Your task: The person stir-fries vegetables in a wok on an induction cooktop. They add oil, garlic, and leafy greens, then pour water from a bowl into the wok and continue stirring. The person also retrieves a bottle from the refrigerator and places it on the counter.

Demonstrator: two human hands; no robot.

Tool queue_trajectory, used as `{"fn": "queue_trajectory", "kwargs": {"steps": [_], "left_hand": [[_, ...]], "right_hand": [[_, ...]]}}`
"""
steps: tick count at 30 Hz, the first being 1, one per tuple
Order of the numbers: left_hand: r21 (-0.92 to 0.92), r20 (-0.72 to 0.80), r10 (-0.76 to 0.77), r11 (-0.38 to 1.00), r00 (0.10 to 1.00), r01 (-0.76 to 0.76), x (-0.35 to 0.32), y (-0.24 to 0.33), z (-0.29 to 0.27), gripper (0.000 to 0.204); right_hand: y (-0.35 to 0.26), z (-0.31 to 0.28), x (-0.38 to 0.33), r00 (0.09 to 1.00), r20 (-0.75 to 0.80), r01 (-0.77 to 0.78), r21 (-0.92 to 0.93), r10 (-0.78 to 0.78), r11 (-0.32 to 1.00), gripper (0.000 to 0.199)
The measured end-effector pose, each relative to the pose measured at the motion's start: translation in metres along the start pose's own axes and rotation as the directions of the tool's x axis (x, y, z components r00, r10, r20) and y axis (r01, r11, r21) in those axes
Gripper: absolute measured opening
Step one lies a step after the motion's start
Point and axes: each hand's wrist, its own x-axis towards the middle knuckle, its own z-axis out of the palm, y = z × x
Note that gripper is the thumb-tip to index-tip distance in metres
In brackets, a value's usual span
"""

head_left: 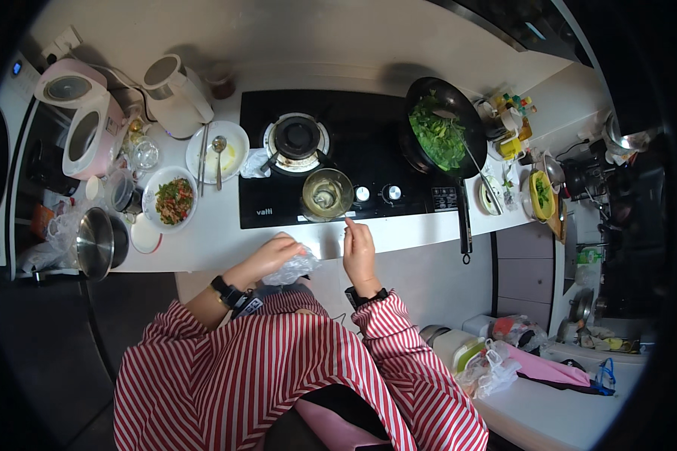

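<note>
My left hand (273,254) is closed on a crumpled clear plastic bag (293,269), which hangs in front of the counter edge. My right hand (359,252) has its fingers pinched together just below a clear bowl (328,194). Whatever is in that pinch, if anything, is too small to make out. The bowl stands at the front of the black gas cooktop (278,203), with some pale stuff at its bottom. Behind it, the left burner (296,141) carries no pan.
A black wok (440,124) of leafy greens sits on the right burner, its handle (464,225) jutting past the counter edge. On the left stand a plate of chopped food (173,199), a white plate (237,154) with spoon and chopsticks, a steel pot (95,244) and a kettle (177,98).
</note>
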Motion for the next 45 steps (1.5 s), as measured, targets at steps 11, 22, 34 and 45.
{"fn": "queue_trajectory", "kwargs": {"steps": [11,22,34,45], "left_hand": [[-0.598,-0.13,-0.464,0.742,0.876,0.304,0.06,-0.019,0.055,0.039],[-0.734,-0.368,-0.556,0.665,0.745,0.133,0.091,-0.034,0.08,0.033],[-0.712,-0.454,-0.514,0.7,0.728,0.051,0.098,-0.025,0.078,0.033],[-0.709,-0.418,-0.59,0.687,0.691,0.157,0.095,-0.024,0.075,0.033]], "right_hand": [[0.037,-0.009,-0.007,0.97,0.181,0.175,-0.049,-0.164,0.983,0.037],[0.068,-0.045,0.021,0.893,0.371,0.25,0.057,-0.253,0.966,0.041],[0.076,-0.05,0.038,0.913,0.308,0.242,0.119,-0.268,0.963,0.03],[0.067,-0.062,0.044,0.935,0.261,-0.353,0.621,0.24,0.7,0.021]]}}
